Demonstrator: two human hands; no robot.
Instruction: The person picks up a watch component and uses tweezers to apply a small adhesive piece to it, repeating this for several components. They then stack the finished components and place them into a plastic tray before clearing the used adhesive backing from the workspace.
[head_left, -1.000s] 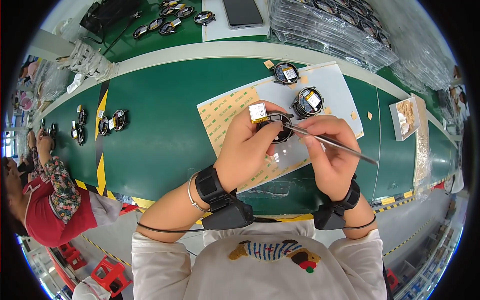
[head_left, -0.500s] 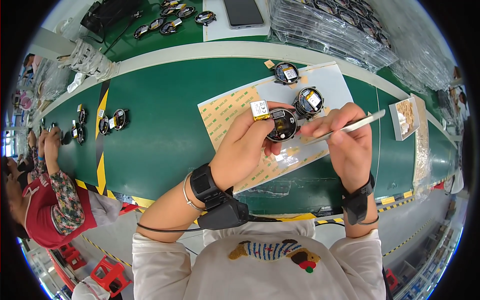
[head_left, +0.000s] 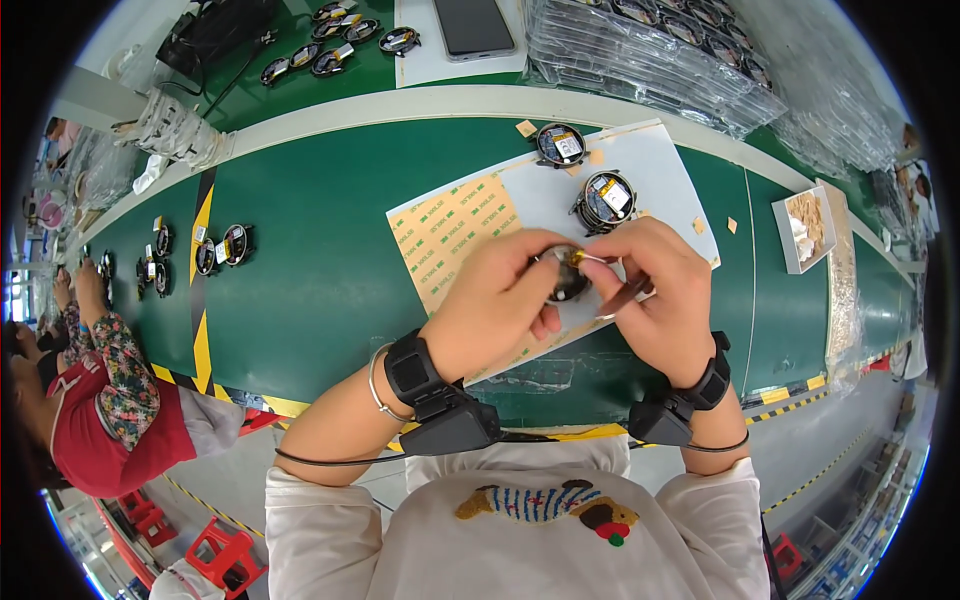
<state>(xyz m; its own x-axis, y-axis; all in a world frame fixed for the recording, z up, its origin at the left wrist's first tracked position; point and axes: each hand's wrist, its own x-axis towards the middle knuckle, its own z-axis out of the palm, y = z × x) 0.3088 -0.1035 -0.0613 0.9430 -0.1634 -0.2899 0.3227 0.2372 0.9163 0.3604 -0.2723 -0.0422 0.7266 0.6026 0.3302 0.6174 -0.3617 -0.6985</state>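
Note:
My left hand (head_left: 482, 305) is closed around the edge of an open round watch case (head_left: 568, 284), held above the sheet. My right hand (head_left: 662, 295) is closed, with slim metal tweezers (head_left: 624, 298) tucked in the fingers. Its fingertips meet the case's upper right, where a small yellow and white part (head_left: 580, 257), probably the battery, shows partly. Fingers hide most of the case's inside. Just beyond my hands, open watch cases (head_left: 606, 200) lie stacked on the white sheet (head_left: 655, 170). Another open watch case (head_left: 560, 146) sits farther back.
Patterned yellow adhesive backing (head_left: 455, 225) covers the sheet's left part. A small white box (head_left: 803, 232) with tan scraps stands right. More watch cases (head_left: 225, 247) lie left by striped tape. A raised ledge behind holds a phone (head_left: 474, 27) and stacked clear trays (head_left: 640, 70). A person (head_left: 110, 420) sits far left.
My right hand has come in to the case and turned the tweezers back into its grip. The battery that stood out by my left thumb has moved; a yellow part shows at my right fingertips.

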